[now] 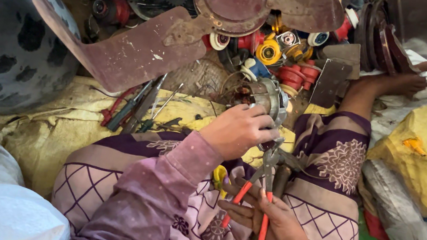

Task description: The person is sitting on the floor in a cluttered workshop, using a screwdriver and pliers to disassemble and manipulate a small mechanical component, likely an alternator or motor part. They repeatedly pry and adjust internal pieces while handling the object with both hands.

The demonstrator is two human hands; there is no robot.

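At far left, a large dark drum point(2, 32) stands beside a rusted fan blade point(138, 49), with hand tools point(138, 104) lying on the yellow cloth point(51, 122) below it. At centre, the left hand point(238, 130) is clenched around a small motor point(266, 97) held over the lap. Just right and below, the right hand point(271, 222) grasps red-handled pliers point(260, 186), their nose touching the motor's underside.
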